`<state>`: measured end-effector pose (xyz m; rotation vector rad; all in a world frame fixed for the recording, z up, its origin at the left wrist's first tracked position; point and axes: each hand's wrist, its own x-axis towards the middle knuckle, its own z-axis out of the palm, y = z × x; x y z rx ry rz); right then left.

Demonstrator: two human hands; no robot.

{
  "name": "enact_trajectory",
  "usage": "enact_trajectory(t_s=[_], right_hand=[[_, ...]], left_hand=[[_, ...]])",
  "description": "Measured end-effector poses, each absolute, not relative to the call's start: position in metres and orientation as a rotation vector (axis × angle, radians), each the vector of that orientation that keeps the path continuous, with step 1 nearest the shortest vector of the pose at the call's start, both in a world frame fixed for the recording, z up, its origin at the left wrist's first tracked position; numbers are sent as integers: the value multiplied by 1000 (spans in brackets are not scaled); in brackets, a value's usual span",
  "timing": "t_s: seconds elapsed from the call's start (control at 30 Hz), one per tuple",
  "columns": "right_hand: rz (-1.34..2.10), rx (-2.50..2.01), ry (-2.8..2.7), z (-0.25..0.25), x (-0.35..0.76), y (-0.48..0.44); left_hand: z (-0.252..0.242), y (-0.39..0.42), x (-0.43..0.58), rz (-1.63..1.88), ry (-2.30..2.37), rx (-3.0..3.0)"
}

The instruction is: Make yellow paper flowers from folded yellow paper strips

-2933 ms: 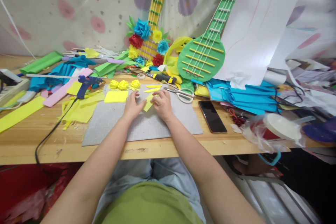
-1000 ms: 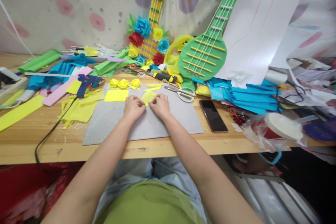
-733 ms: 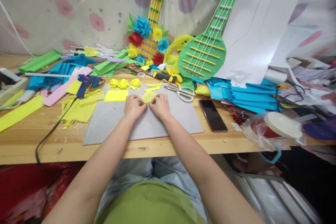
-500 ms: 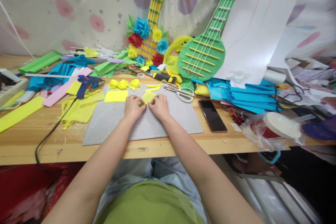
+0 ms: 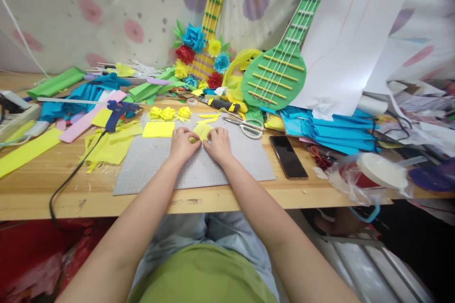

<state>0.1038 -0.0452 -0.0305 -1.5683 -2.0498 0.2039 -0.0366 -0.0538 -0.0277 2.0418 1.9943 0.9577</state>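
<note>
My left hand (image 5: 182,144) and my right hand (image 5: 218,144) sit close together on the grey cutting mat (image 5: 149,170), both pinching a small piece of yellow paper (image 5: 201,131) between their fingertips. The paper is partly folded and mostly hidden by my fingers. A flat yellow square (image 5: 158,129) lies just left of my left hand. Three yellow paper flowers (image 5: 168,113) rest at the mat's far edge. Loose yellow strips (image 5: 208,116) lie behind the held paper.
Scissors (image 5: 249,126) and a black phone (image 5: 287,156) lie right of my hands. A blue glue gun (image 5: 117,112) with a black cord is at the left. Two paper guitars (image 5: 274,74) lean on the wall. Blue paper (image 5: 327,128) and yellow scraps (image 5: 106,147) crowd the wooden table (image 5: 31,189).
Both hands have drawn closer together around the yellow paper, which was held flatter and more spread out earlier. The paper now looks more bunched between my fingertips.
</note>
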Motion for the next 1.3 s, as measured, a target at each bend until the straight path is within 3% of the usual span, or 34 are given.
enact_trajectory(t_s=[0.5,0.87,1.3], right_hand=[[222,-1598,-1993,-28,106,-46],[249,-1588,-1981,-32,107,-44],[383,-1229,-2105,-27,114,-48]], left_hand=[[-26,-54,-28,917,2072,1951],[-27,-52,-55,929,1765,2051],[-29,-52,-59,1016,1621,2019]])
